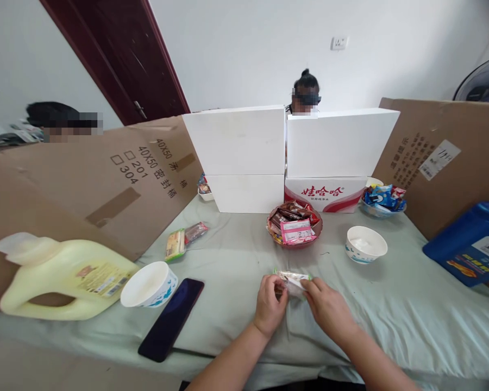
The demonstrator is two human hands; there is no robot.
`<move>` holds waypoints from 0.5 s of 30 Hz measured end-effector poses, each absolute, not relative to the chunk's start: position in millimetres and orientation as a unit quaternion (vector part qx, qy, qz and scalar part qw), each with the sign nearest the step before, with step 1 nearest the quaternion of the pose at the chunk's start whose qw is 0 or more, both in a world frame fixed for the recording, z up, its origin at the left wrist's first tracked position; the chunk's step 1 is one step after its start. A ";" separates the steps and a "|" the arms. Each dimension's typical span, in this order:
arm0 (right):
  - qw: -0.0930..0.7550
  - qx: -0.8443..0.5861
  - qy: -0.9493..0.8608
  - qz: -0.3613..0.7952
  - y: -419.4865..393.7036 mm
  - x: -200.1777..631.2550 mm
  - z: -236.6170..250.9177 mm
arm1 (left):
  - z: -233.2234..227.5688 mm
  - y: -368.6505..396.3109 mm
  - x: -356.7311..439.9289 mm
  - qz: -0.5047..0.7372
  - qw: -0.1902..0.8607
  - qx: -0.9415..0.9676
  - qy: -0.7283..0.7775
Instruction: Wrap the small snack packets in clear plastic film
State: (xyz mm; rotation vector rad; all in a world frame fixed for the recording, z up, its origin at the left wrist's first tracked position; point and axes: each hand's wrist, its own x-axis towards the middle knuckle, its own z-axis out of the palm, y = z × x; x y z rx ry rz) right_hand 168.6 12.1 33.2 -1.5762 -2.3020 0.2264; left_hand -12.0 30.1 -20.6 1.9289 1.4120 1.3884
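Note:
My left hand [269, 305] and my right hand [329, 305] both grip a small snack packet [294, 280] with a clear wrapper and green ends, held low over the pale green tablecloth [236, 255]. The left hand pinches its left end, the right hand its right end. Just beyond the packet stands a reddish bowl [294, 225] heaped with wrapped snacks. A white paper bowl [365, 244] sits to the right of it.
A black phone [171, 317], a second white paper bowl [149, 284] and a yellow jug [61, 277] lie at the left. A loose snack packet [184, 240] is near a cardboard wall. White boxes [244, 157], a blue container [470, 250] and two people behind the partitions.

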 end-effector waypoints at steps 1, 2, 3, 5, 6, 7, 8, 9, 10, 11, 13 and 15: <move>0.146 -0.546 -0.821 0.078 16.6 157.8 37.8 | -21.7 29.8 -12.5 0.492 0.185 0.681 0.510; 0.127 -0.540 -0.829 0.075 19.8 152.4 40.9 | -22.4 29.5 -13.1 0.489 0.178 0.679 0.518; 0.112 -0.536 -0.834 0.071 21.5 152.8 42.6 | -22.6 29.2 -13.8 0.485 0.169 0.679 0.524; 0.095 -0.534 -0.838 0.058 21.3 170.6 41.9 | -21.5 28.8 -15.0 0.477 0.143 0.688 0.527; 0.094 -0.536 -0.837 0.050 19.5 187.1 39.2 | -20.5 28.8 -15.5 0.471 0.124 0.697 0.525; 0.097 -0.542 -0.834 0.041 16.5 207.7 34.9 | -19.4 29.2 -15.9 0.463 0.105 0.708 0.523; 0.106 -0.551 -0.827 0.030 12.5 231.4 29.0 | -18.6 29.9 -16.2 0.453 0.087 0.717 0.522; 0.116 -0.568 -0.815 0.018 7.6 256.7 21.6 | -18.3 30.9 -16.4 0.442 0.076 0.726 0.522; 0.123 -0.589 -0.798 0.003 2.0 282.2 13.1 | -18.6 32.2 -16.6 0.430 0.074 0.734 0.521; 0.123 -0.607 -0.785 -0.009 -4.0 306.1 4.1 | -19.5 33.6 -16.7 0.419 0.085 0.739 0.521; 0.131 -0.642 -0.754 -0.040 -15.9 342.2 -12.5 | -22.3 36.1 -17.2 0.405 0.127 0.742 0.518; 0.159 -0.664 -0.728 -0.065 -25.2 354.1 -22.1 | -24.8 36.9 -17.9 0.401 0.172 0.743 0.507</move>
